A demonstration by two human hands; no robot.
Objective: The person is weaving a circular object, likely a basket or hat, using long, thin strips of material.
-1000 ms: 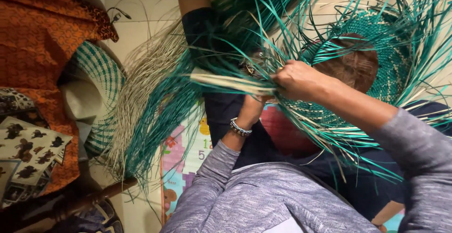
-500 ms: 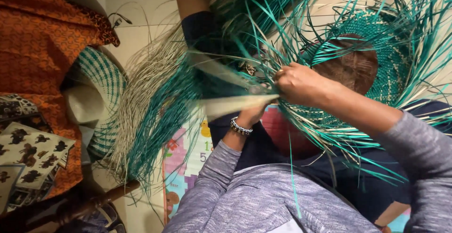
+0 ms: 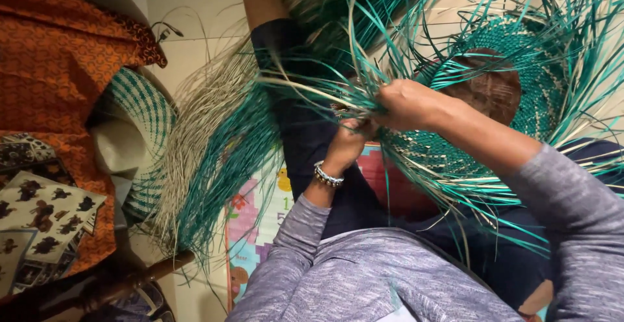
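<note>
At the centre of the view, your right hand (image 3: 409, 104) is clenched over a gathered bunch of teal and pale strips (image 3: 312, 91), which run out toward nine o'clock. Your left hand (image 3: 348, 141), just below it at seven o'clock and wearing a beaded bracelet (image 3: 327, 175), pinches the same strips from underneath; its fingertips are buried in the strands, so you cannot see how many it has. The strips belong to a half-woven teal piece (image 3: 513, 75) lying at two o'clock from the grip, its woven disc stretched over a brown rounded form (image 3: 487, 91). Loose ends fan out in every direction and cross in front of both wrists. A long hank of pale and teal fibre (image 3: 208, 153) trails down toward eight o'clock. Further out at nine o'clock sits a finished teal-and-cream woven hat (image 3: 140, 110), partly tucked under orange patterned cloth (image 3: 58, 49). A bright printed mat (image 3: 260, 218) shows at six o'clock, mostly covered by your grey sleeves (image 3: 364, 276).
</note>
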